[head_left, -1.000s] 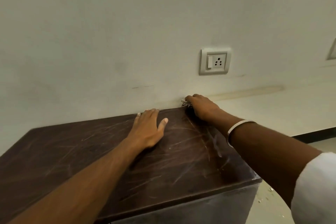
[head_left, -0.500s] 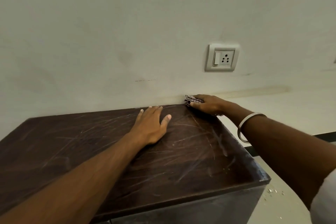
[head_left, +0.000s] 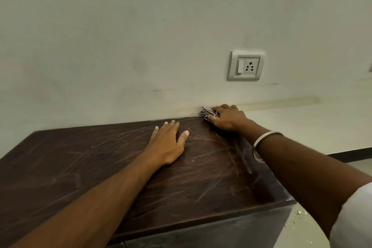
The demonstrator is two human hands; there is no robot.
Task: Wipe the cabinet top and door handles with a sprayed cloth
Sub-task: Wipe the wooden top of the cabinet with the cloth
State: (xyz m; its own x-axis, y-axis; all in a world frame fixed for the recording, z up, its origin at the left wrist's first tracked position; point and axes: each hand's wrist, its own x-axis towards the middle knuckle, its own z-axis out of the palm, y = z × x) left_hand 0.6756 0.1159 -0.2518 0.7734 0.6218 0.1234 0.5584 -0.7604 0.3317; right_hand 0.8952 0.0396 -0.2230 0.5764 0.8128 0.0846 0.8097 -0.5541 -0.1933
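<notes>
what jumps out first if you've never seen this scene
The dark, scratched cabinet top fills the lower frame, with the left hand lying flat on it. At its back right corner the right hand grips a patterned cloth against the wall, below a white socket.

I see the cabinet top (head_left: 100, 167) as a very dark brown, streaked all over with pale, criss-crossing scratch marks. The cloth (head_left: 208, 112) under my right hand (head_left: 227, 120) is patterned in dark maroon and white, a small busy print I cannot make out further. On that wrist sits a silver-coloured bangle (head_left: 259, 145), and the sleeve (head_left: 354, 221) lower down is white. The wall (head_left: 141, 36) is a plain off-white with a few faint grey smudges, and the socket plate (head_left: 246, 66) on it is light grey with a white switch. A black skirting strip (head_left: 350, 156) runs along the wall's foot at right.
</notes>
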